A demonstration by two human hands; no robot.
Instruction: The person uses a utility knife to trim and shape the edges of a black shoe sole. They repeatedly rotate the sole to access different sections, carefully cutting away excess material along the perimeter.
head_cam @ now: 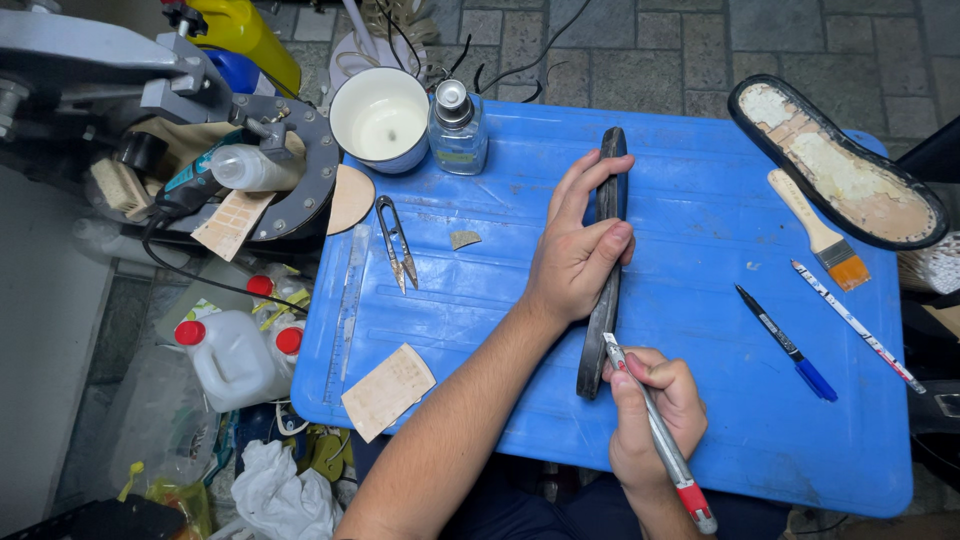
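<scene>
Both forearms are bare from wrist to the lower frame edge, with no sleeve or cuff in view on either side. The left hand [577, 255] and the right hand [652, 415] carry no glove, ring, watch, wristband or bandage that can be made out; fingernails appear short and unpainted, though detail is limited at this resolution. At the bottom edge of the frame, below the forearms, dark navy cloth is visible, consistent with trousers over the lap; no seams, pockets or markings can be discerned on it.
</scene>
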